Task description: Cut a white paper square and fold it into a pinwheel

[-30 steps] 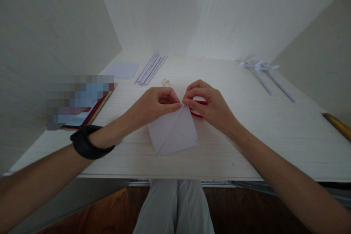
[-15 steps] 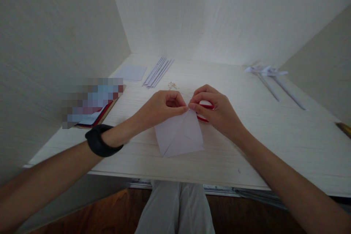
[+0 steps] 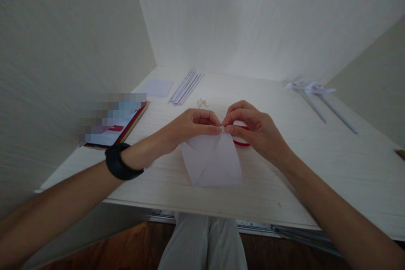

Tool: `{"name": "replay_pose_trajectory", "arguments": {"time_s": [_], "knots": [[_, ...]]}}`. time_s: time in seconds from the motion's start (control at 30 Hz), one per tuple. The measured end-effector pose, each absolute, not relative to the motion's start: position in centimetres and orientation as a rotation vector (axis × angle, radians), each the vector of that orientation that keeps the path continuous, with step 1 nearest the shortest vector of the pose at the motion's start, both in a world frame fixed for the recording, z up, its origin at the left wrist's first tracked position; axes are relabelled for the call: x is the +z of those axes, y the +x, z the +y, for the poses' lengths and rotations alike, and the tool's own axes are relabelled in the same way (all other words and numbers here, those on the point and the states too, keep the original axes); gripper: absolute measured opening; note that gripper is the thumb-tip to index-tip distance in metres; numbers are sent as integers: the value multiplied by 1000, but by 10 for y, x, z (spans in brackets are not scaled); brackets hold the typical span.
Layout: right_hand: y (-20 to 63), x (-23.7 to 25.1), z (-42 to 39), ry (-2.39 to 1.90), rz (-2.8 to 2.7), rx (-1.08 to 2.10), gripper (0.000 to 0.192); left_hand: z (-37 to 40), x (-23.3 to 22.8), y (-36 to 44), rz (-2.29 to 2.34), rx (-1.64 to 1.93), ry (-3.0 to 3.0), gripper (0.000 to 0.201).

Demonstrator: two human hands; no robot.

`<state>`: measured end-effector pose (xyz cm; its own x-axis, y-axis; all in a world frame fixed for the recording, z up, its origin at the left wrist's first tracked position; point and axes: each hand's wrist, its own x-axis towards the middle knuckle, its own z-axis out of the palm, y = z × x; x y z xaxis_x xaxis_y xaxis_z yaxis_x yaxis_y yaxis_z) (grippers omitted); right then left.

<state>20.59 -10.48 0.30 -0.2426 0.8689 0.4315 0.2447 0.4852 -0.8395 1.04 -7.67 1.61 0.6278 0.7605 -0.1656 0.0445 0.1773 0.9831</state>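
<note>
A square sheet of white paper (image 3: 213, 162) with diagonal creases hangs from my fingertips above the table. My left hand (image 3: 196, 126) pinches its far corner between thumb and fingers. Right beside it, my right hand (image 3: 249, 124) pinches the same corner, the two thumb tips almost touching. The paper at the fingertips looks bunched or folded, but the fingers hide most of it. Behind my right hand lies a red-rimmed loop (image 3: 242, 144), possibly scissor handles, partly covered by the hand.
Small pale bits (image 3: 202, 102) lie beyond my hands. Farther back are several thin rolled paper sticks (image 3: 186, 87) and a flat paper sheet (image 3: 156, 87). A tablet-like device (image 3: 110, 133) rests at left. Two white paper pinwheel-like pieces with sticks (image 3: 337, 112) lie at right.
The view has tilted slightly, so everything sits a little lower and to the right. Both hands keep their pinch on the paper's corner, and the sheet's lower edge has swung a little.
</note>
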Motion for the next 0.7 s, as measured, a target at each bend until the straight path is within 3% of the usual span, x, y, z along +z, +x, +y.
{"name": "replay_pose_trajectory", "arguments": {"time_s": [0.23, 0.5, 0.7], "knots": [[208, 4, -108, -819, -1845, 769, 9, -75, 20, 8, 739, 484, 1305, 16], [207, 7, -114, -733, -1972, 457, 9, -73, 17, 7, 668, 415, 1321, 10], [209, 8, -115, -720, -2038, 395, 4, -72, 16, 6, 674, 399, 1352, 13]]}}
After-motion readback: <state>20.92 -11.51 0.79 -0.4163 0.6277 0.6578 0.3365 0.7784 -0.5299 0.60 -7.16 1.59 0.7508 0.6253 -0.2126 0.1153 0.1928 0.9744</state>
